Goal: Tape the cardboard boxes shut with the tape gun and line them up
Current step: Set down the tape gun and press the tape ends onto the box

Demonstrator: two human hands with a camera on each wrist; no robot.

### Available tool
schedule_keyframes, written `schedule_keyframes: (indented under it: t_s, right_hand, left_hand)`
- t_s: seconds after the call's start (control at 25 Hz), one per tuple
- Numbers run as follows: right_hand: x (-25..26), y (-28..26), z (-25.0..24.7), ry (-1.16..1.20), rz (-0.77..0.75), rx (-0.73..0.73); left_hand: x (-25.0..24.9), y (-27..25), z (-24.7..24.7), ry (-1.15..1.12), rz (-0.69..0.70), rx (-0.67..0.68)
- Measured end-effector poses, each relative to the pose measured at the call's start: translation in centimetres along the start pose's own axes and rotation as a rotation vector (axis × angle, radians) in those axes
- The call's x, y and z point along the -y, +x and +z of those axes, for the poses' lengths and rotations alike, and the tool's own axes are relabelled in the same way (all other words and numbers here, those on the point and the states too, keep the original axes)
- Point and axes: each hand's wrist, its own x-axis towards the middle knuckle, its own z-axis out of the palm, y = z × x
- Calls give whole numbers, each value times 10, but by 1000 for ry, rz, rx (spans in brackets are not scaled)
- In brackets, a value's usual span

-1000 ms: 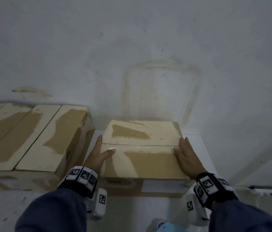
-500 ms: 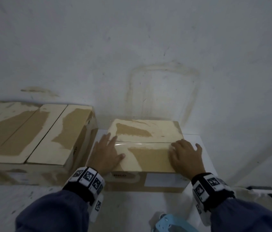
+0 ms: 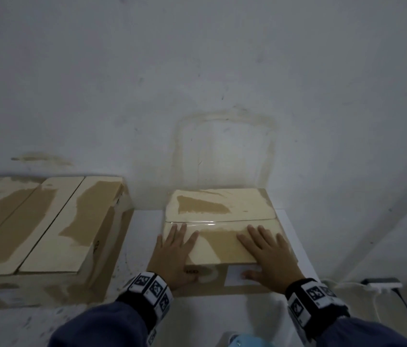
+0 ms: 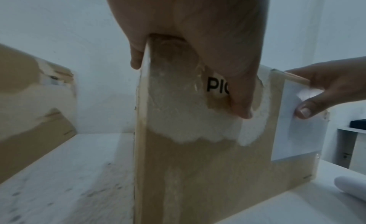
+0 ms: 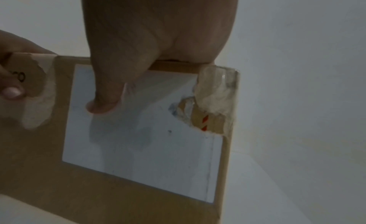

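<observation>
A small cardboard box (image 3: 222,204) stands on the white table (image 3: 142,221), with a strip of clear tape (image 3: 205,222) along its top seam. My left hand (image 3: 174,249) lies flat on the near left of the lid and my right hand (image 3: 267,249) flat on the near right. Both thumbs hang over the front edge. In the left wrist view the left thumb (image 4: 241,102) presses the box's front face (image 4: 198,164). In the right wrist view the right thumb (image 5: 106,89) presses the white label (image 5: 148,149). The blue tape gun (image 3: 243,343) lies at the bottom edge, held by neither hand.
A larger closed cardboard box (image 3: 47,221) stands to the left, with a narrow gap of table between it and the small box. The white wall is right behind both. A power strip (image 3: 382,283) with cables lies low at the right, past the table's edge.
Both hands have left the box's left and right edges, moved onto the lid and slid back toward its front edge, the thumbs now down the front face.
</observation>
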Motion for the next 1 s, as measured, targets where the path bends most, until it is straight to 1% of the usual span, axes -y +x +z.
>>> schedule_keyframes:
  t_s: [0.16,0.28,0.32,0.4,0.6,0.76,0.84,1.0]
  right_hand:
    - [-39,8,-5,-46,46,22]
    - [-58,16,-8,-68,10,-53]
    - [-65,21,-10,-42,-1,-69]
    - [-75,27,-15,-12,1,-57]
    - [-94,37,-15,11,-20,-55]
    - [-85,33,-19,41,0,-38]
    - [-72,29,-24,18,-1,-50]
    - [-18,24,-36,10,-135,-99]
  left_hand:
    - [-29,34,-9,22,37,19]
    - [-41,57,-14,45,38,29]
    - [-45,65,-16,47,35,38]
    - [-53,77,-19,45,30,57]
    - [-63,89,-22,36,15,77]
    - [-66,83,-24,93,-26,42]
    - [-69,76,-23,76,-41,26]
    - [-57,52,-28,-25,-36,-44]
